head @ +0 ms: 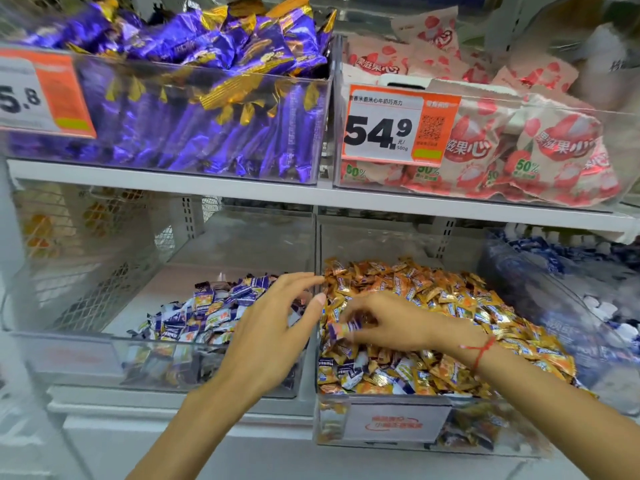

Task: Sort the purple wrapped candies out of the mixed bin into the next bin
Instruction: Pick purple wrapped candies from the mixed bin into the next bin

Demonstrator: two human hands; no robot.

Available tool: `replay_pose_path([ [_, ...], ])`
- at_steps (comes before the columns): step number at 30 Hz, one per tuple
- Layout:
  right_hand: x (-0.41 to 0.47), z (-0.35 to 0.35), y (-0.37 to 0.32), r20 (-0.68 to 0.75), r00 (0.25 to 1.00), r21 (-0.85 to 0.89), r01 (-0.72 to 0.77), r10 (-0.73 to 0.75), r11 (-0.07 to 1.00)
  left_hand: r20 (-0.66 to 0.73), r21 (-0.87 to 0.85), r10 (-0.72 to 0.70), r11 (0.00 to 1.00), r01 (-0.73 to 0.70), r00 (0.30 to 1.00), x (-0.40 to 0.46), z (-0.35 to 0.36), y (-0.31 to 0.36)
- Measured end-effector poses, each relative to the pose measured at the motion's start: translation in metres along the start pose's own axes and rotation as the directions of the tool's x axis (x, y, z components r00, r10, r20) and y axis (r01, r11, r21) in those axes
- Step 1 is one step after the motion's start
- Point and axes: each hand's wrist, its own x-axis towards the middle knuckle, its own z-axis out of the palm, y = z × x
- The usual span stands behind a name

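The mixed bin [391,403] on the lower shelf holds a heap of orange wrapped candies [450,303] with some purple ones among them. My right hand [388,323] lies over its left side and pinches one purple wrapped candy [343,330] in its fingertips. The clear bin to its left [86,344] holds a pile of purple wrapped candies [204,313]. My left hand [273,320] hovers over that pile by the divider between the bins, fingers spread and relaxed, holding nothing.
The upper shelf carries a bin of large purple and gold packets [194,98] and a bin of pink strawberry packets [519,150] with an orange price tag [394,124]. A bin of blue and white candies [568,271] sits at the lower right.
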Motion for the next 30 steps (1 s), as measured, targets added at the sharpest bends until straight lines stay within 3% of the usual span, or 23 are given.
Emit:
replay_pose_path([
  [2, -0.014, -0.012, -0.007, -0.165, 0.984, 0.317, -0.013, 0.069, 0.948, -0.029, -0.038, -0.008, 0.999, 0.007, 1.0, 0.002, -0.001, 0.0],
  [5, -0.023, -0.024, -0.031, -0.219, 0.96, 0.765, 0.057, 0.176, 0.641, -0.04, -0.23, 0.035, 0.972, -0.043, 0.999, 0.003, -0.002, 0.012],
  [7, -0.019, -0.026, -0.041, -0.141, 0.967, 0.886, 0.027, 0.213, 0.464, -0.081, -0.336, 0.072, 0.937, -0.096, 0.994, 0.003, 0.0, 0.019],
  [10, -0.016, -0.026, -0.048, -0.067, 0.982, 0.928, -0.004, 0.175, 0.373, -0.257, -0.413, 0.025, 0.901, -0.133, 0.966, 0.005, -0.003, 0.021],
  [12, -0.017, -0.026, -0.042, -0.054, 0.984, 0.895, -0.026, 0.167, 0.445, -0.326, -0.447, -0.061, 0.889, -0.097, 0.943, 0.005, -0.008, 0.018],
  [13, -0.017, -0.026, -0.037, -0.072, 0.985, 0.822, -0.032, 0.159, 0.569, -0.338, -0.454, -0.094, 0.888, -0.075, 0.937, 0.006, -0.01, 0.015],
  [15, -0.017, -0.024, -0.024, -0.047, 0.996, 0.603, -0.031, 0.075, 0.797, -0.331, -0.45, -0.132, 0.892, -0.033, 0.934, 0.006, -0.013, 0.009],
  [17, -0.015, -0.017, -0.018, 0.112, 0.993, 0.331, 0.001, -0.04, 0.944, -0.309, -0.426, -0.142, 0.905, -0.003, 0.94, 0.005, -0.013, 0.005],
  [19, -0.01, -0.003, -0.016, 0.257, 0.964, 0.053, 0.062, -0.074, 0.997, -0.284, -0.403, -0.141, 0.915, 0.016, 0.948, 0.005, -0.013, 0.004],
  [21, -0.007, 0.005, -0.016, 0.28, 0.957, -0.103, 0.11, -0.078, 0.989, -0.261, -0.391, -0.133, 0.92, 0.021, 0.956, 0.004, -0.012, 0.006],
  [23, -0.004, 0.008, -0.009, 0.249, 0.966, -0.042, 0.088, -0.075, 0.995, -0.252, -0.384, -0.12, 0.923, 0.014, 0.96, 0.002, -0.012, 0.008],
  [27, -0.011, -0.015, 0.006, 0.134, 0.987, 0.4, -0.138, 0.091, 0.906, -0.262, -0.373, -0.098, 0.928, -0.007, 0.96, 0.002, -0.014, 0.011],
  [30, -0.017, -0.031, 0.006, 0.126, 0.982, 0.442, -0.185, 0.143, 0.878, -0.26, -0.389, -0.108, 0.921, -0.001, 0.959, 0.003, -0.014, 0.012],
])
